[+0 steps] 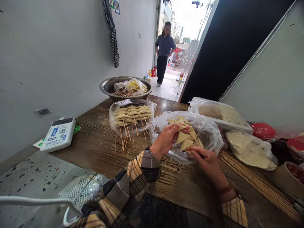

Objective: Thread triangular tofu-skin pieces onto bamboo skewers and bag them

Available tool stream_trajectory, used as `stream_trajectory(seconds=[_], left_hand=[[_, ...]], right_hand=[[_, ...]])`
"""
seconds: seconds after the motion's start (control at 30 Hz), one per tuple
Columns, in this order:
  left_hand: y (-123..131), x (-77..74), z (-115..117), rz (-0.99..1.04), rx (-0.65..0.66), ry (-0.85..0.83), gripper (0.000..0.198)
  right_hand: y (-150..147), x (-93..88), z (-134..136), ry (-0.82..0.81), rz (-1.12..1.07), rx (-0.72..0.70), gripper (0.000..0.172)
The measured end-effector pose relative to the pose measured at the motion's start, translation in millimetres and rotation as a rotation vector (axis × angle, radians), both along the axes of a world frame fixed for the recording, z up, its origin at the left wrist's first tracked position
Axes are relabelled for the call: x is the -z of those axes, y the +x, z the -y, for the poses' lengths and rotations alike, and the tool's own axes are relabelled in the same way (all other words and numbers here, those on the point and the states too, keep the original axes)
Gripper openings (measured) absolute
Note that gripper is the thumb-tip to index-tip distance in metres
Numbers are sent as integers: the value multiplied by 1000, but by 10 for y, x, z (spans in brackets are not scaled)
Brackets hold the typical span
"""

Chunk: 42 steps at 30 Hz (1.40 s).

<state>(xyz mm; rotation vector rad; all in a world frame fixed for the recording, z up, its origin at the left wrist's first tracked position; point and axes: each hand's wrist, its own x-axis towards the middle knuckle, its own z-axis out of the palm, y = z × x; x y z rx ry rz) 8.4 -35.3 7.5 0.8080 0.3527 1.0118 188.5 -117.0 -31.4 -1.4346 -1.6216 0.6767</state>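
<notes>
Over an open plastic bag (213,133) in the middle of the table, my left hand (167,139) is closed on a thin tan tofu-skin triangle (182,137). More cut triangles (181,120) lie heaped in the bag, behind and below the fingers. My right hand (206,160) is pinched at the lower edge of the pieces; what sits between its fingertips is hidden. To the left, skewered tofu skins (133,114) rest in another clear bag, with their sticks pointing toward me. Long bare bamboo skewers (256,183) lie beside my right forearm.
A steel basin (104,87) with bagged skewers stands at the back. On the right are a covered white tray (220,115), a bag of pale sheets (251,150) and a tub (291,174). A white device (58,134) sits left. A person (165,47) stands near the doorway.
</notes>
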Motion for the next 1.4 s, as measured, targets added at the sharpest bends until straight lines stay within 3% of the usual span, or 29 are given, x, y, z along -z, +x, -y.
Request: stream_trajectory(seconds=[0.6, 0.83, 1.07, 1.4], left_hand=[[85, 35, 9, -8, -38, -33, 34], [28, -16, -23, 57, 11, -157, 35], [20, 19, -27, -43, 20, -89, 27], [83, 105, -20, -78, -53, -36, 40]], right_hand=[[-126, -20, -24, 115, 65, 75, 25], [-141, -66, -22, 96, 30, 53, 28], [-149, -78, -11, 72, 27, 42, 27], [-102, 18, 0, 92, 79, 44, 28]])
